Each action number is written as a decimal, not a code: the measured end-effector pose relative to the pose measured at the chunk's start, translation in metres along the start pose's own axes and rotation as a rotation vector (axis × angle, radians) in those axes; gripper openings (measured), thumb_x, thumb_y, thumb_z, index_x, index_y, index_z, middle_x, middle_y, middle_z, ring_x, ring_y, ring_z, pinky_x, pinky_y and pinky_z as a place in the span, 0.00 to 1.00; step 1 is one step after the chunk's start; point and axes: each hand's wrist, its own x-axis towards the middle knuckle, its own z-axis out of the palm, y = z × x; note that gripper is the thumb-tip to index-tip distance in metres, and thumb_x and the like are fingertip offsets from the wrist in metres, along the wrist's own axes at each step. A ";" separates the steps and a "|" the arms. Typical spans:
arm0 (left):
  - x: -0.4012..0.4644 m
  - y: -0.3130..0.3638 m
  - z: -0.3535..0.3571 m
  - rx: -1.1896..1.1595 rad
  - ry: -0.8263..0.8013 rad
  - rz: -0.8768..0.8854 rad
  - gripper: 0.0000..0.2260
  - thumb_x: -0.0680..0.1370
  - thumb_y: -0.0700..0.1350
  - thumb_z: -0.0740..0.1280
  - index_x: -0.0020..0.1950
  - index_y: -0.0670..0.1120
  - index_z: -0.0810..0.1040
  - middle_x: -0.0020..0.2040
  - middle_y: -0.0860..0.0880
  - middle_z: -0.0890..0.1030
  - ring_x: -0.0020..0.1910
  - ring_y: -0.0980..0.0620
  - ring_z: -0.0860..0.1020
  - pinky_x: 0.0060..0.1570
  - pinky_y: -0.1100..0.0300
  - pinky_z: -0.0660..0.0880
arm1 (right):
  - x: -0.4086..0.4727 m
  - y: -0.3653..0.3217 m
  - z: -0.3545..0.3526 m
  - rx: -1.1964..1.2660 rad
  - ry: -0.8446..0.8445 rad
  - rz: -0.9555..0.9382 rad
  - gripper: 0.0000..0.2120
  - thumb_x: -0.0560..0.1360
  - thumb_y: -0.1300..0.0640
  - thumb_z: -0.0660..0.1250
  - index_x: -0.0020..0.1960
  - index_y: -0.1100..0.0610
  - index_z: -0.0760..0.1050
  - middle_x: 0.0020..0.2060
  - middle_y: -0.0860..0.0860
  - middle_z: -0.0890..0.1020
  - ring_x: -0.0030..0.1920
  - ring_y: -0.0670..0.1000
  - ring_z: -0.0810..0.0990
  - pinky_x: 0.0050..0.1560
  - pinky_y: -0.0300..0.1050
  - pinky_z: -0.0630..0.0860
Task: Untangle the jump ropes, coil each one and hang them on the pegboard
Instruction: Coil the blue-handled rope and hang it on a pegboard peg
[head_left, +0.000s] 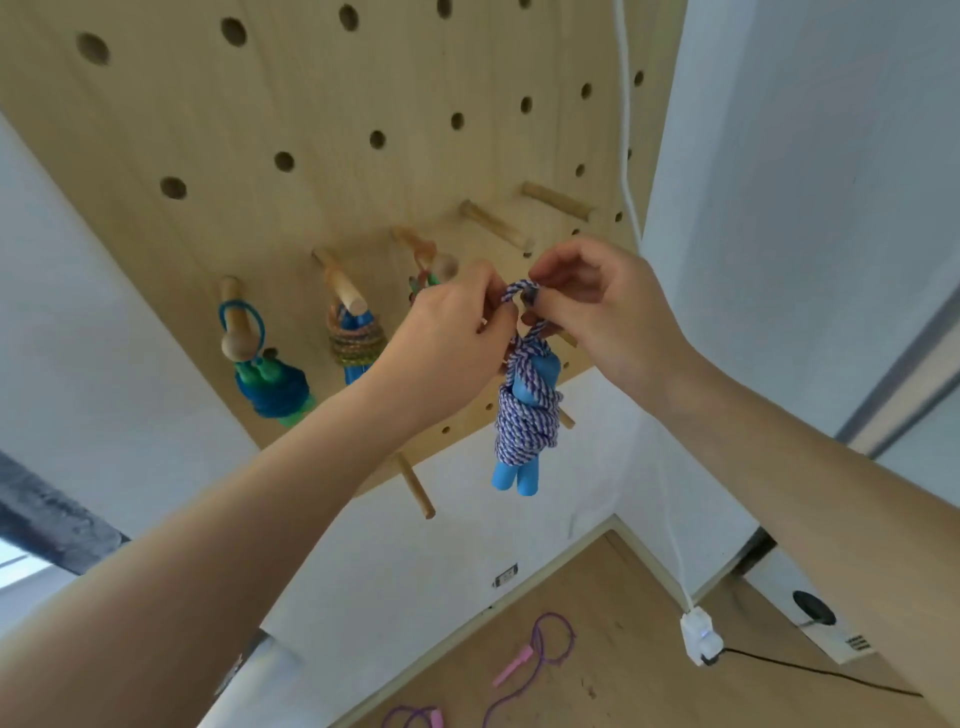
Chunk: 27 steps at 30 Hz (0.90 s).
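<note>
A coiled jump rope (527, 410), braided in blue and white with two blue handles at its lower end, is held up in front of the pegboard (322, 104), near its lower right corner. Its top loop (521, 291) is pinched from either side: by the fingertips of the left hand (447, 332) and by those of the right hand (602, 306), so each grip is closed narrowly on that loop. An empty peg (496, 224) is seen just above the hands, and the loop is judged to be meant for it or its neighbour. Three other coiled ropes are already hung on pegs further along the same row: a blue and green bundle (270, 384), a multicoloured one (356, 340), and a third largely hidden behind the left hand. A pink-handled purple rope (540, 649) is left lying loose on the floor below. The small loop could be missed over the peg end, or could slip from the fingertips, so that the bundle is dropped and its wraps are loosened. No brand, label or legible writing is made out anywhere.
</note>
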 end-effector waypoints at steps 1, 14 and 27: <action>0.006 0.005 0.000 0.019 0.022 -0.004 0.05 0.82 0.44 0.60 0.51 0.44 0.73 0.42 0.45 0.82 0.41 0.46 0.83 0.44 0.43 0.80 | 0.005 -0.001 -0.002 -0.027 0.020 -0.019 0.06 0.75 0.68 0.69 0.51 0.63 0.77 0.43 0.55 0.83 0.41 0.49 0.84 0.45 0.42 0.82; 0.062 0.038 0.010 0.631 0.044 -0.130 0.13 0.80 0.43 0.61 0.37 0.46 0.62 0.34 0.48 0.66 0.32 0.45 0.69 0.33 0.53 0.63 | 0.055 0.024 -0.011 -0.152 0.121 -0.053 0.08 0.74 0.67 0.64 0.46 0.56 0.77 0.44 0.53 0.81 0.33 0.55 0.84 0.36 0.51 0.81; 0.108 0.013 -0.002 0.793 0.044 -0.157 0.05 0.79 0.45 0.63 0.45 0.45 0.72 0.35 0.49 0.68 0.36 0.47 0.70 0.34 0.55 0.64 | 0.097 0.034 0.019 -0.141 0.128 0.003 0.09 0.79 0.60 0.60 0.53 0.57 0.79 0.44 0.42 0.79 0.45 0.39 0.78 0.44 0.30 0.72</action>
